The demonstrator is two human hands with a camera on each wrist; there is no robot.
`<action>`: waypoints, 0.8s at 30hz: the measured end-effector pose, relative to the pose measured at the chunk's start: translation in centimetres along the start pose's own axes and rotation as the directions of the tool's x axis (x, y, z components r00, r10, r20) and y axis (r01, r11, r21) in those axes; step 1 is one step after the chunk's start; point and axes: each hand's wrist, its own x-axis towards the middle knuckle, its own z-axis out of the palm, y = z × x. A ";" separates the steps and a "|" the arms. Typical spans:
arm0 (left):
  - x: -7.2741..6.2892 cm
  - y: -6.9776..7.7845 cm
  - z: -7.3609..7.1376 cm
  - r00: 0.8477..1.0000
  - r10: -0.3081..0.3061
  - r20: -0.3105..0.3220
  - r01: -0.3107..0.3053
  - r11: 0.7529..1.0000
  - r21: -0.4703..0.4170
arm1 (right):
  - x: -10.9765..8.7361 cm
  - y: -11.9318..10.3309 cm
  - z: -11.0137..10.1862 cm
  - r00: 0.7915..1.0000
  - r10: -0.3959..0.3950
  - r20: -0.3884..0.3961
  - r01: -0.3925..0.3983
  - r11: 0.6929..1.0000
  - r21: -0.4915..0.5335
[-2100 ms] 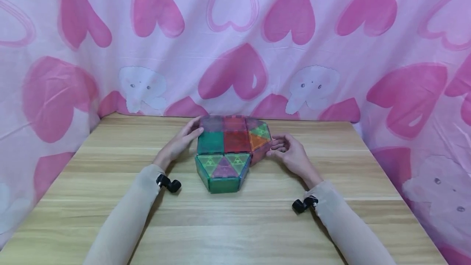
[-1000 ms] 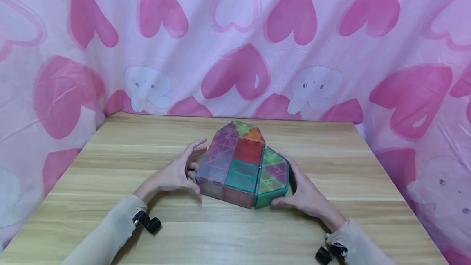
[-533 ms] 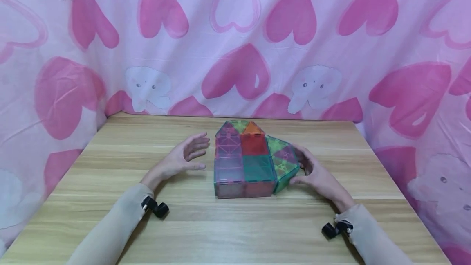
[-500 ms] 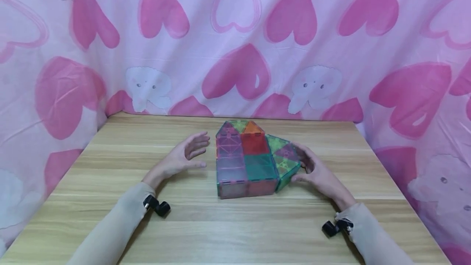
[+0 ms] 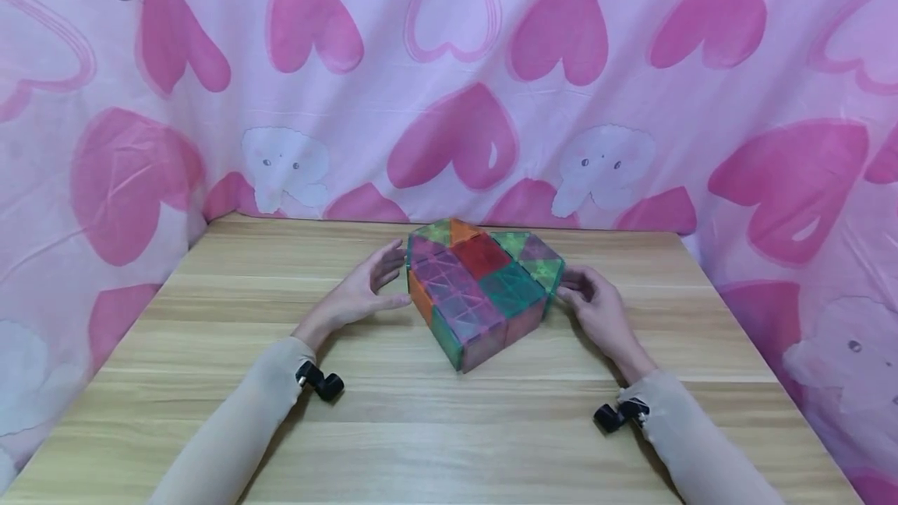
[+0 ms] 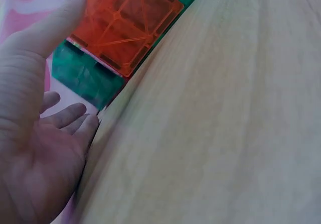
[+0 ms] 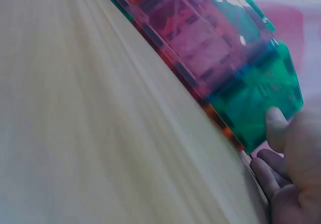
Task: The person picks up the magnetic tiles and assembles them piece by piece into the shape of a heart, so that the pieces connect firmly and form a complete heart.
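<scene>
A low, box-like build of translucent magnetic tiles (image 5: 463, 283) lies on the table, turned at an angle. Its top has purple, red, green, orange and yellow-green pieces, and a hexagon-shaped half juts out at the right. Beside its left corner is my left hand (image 5: 365, 287), fingers spread and thumb out. In the left wrist view the thumb overlaps an orange square tile (image 6: 130, 23). My right hand (image 5: 599, 310) is at the right corner with loosely bent fingers. Its thumb rests against a green tile (image 7: 266, 93) in the right wrist view, fingers below.
A light wood-grain table (image 5: 449, 443) spreads under the build. Behind it and at both sides hangs a pink curtain (image 5: 449, 154) with hearts and elephants. Small black cameras (image 5: 319, 382) sit on the wrists.
The tile build turns through the frames; since half a second ago its near end has swung right and its left side shows. My left hand has come closer to it; the right has shifted inward.
</scene>
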 end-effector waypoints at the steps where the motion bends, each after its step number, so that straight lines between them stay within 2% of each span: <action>1: 0.1 0.0 0.0 1.000 0.007 -0.002 -0.007 1.000 0.002 | 0.2 -0.1 0.3 1.000 0.001 -0.013 -0.002 1.000 -0.007; 5: 0.3 -0.3 -0.2 0.999 0.029 -0.018 -0.028 0.998 0.054 | 1.0 -0.5 1.3 1.000 -0.005 -0.008 0.005 1.000 -0.011; 12: 0.3 -0.4 -1.1 0.997 0.008 -0.083 0.008 0.982 0.187 | 1.3 -0.9 1.8 0.993 -0.030 0.115 0.026 0.999 0.030; 19: -0.4 -0.1 -1.9 0.992 -0.027 -0.124 0.052 0.978 0.204 | 1.3 -0.8 1.7 0.978 -0.083 0.191 0.074 0.996 0.054; 24: -0.5 -0.6 -1.6 0.993 -0.016 -0.116 0.041 0.975 0.218 | 1.0 -0.4 1.6 0.978 -0.096 0.186 0.090 0.995 0.042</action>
